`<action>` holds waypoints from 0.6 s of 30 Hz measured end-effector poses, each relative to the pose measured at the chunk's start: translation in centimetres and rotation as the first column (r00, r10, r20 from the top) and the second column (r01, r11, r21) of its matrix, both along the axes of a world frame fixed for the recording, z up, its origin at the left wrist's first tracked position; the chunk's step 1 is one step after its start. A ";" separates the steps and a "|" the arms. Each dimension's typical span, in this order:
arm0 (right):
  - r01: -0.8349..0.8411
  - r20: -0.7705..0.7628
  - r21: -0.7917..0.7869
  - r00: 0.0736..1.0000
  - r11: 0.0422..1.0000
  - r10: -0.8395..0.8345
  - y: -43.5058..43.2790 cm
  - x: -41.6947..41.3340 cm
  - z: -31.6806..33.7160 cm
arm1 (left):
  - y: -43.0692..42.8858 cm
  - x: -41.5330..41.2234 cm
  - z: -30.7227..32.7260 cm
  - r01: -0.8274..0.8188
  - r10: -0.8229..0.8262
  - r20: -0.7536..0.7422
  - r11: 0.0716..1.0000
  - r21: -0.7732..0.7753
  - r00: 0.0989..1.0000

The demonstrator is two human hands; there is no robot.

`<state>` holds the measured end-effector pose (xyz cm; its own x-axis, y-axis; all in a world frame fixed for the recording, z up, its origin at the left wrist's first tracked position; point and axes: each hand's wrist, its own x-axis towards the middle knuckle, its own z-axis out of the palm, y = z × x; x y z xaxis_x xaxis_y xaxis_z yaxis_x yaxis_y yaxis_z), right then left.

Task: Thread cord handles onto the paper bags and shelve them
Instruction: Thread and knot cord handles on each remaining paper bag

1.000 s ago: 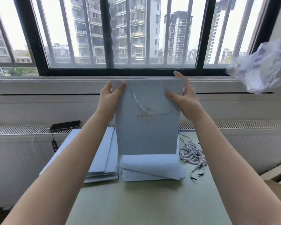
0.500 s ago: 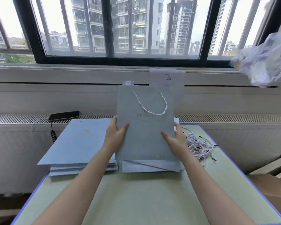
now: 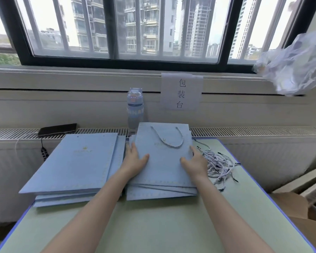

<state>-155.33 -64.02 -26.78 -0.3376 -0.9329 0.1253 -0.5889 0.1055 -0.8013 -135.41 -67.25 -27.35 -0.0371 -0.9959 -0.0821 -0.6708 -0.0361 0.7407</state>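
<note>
A flat light-blue paper bag (image 3: 164,161) with a twisted white cord handle (image 3: 169,141) lies on top of a small pile of similar bags in the middle of the table. My left hand (image 3: 134,159) grips the bag's left edge, thumb on top. My right hand (image 3: 195,161) grips its right edge the same way. A second, larger stack of flat blue bags (image 3: 75,165) without handles sits to the left. A tangle of loose white cords (image 3: 217,165) with black tips lies just right of my right hand.
The green table (image 3: 153,225) stands against a radiator ledge under a barred window. A water bottle (image 3: 135,110) and a dark phone (image 3: 57,129) stand on the ledge. A paper sign (image 3: 181,92) hangs on the wall. Crumpled plastic (image 3: 295,64) is at upper right; cardboard boxes (image 3: 299,207) at right.
The bag was held upright high before the window, then lowered. It now lies flat on the pile, with both hands having slid from its top corners to its side edges.
</note>
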 end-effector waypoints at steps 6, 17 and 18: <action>-0.188 0.149 0.044 0.973 0.981 0.179 -2.1 -1.8 -1.0 | 0.3 0.2 -0.6 -0.194 0.177 -0.297 0.980 -0.031 0.939; -0.291 -0.139 0.102 0.943 0.951 0.303 -2.4 -1.6 -1.9 | 0.6 0.4 -1.0 -0.058 0.015 -0.249 0.984 -0.168 0.968; -0.270 -0.248 0.134 0.922 0.954 0.296 -2.2 -1.3 -1.9 | 0.7 0.4 -1.1 -0.016 -0.009 -0.133 0.982 -0.189 0.991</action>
<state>-156.61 -66.26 -28.64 -0.0251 -0.9966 0.0790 -0.7929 -0.0283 -0.6087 -135.05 -66.59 -28.41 -0.0314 -0.9930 0.1137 -0.5664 0.1115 0.8165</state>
